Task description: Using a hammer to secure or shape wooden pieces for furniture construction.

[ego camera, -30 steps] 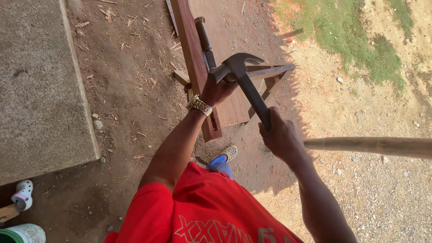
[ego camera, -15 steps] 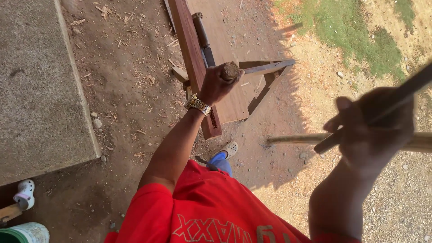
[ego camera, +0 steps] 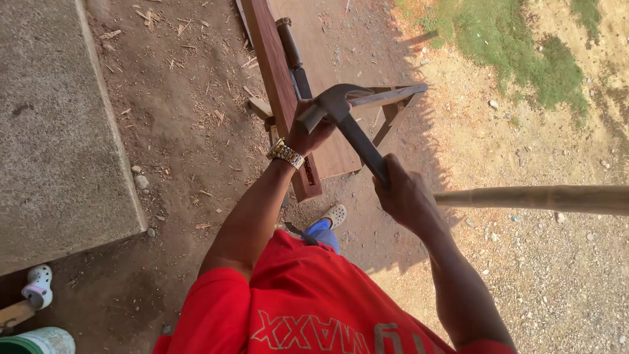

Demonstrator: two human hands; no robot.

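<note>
A wide grey concrete slab [ego camera: 52, 131] fills the left side, with bare brown dirt [ego camera: 190, 118] strewn with wood chips beside it and gravelly ground [ego camera: 557, 275] and a patch of green grass [ego camera: 524, 52] off to the right. Down the middle runs a long reddish-brown wooden board [ego camera: 278, 85] resting across a trestle of pale wooden bars [ego camera: 393, 98], with a dark turned wooden piece [ego camera: 293, 56] lying along its top. A pale round wooden pole [ego camera: 537, 198] crosses the right side at mid-height. The person, in a red shirt [ego camera: 295, 308], stands over the near end of the board, one foot in a white perforated clog [ego camera: 331, 215] showing just below it. The right hand [ego camera: 406, 196] is wrapped fully round the dark handle of a grey steel claw hammer [ego camera: 344, 121], whose head sits just above the left hand. The left hand [ego camera: 309, 131], with a gold metal wristwatch [ego camera: 285, 154] at the wrist, is curled closed at the board's edge under the hammer head; what it pinches cannot be made out. At lower left sit a second white clog [ego camera: 36, 285] and the rim of a green and white bucket [ego camera: 39, 341].
</note>
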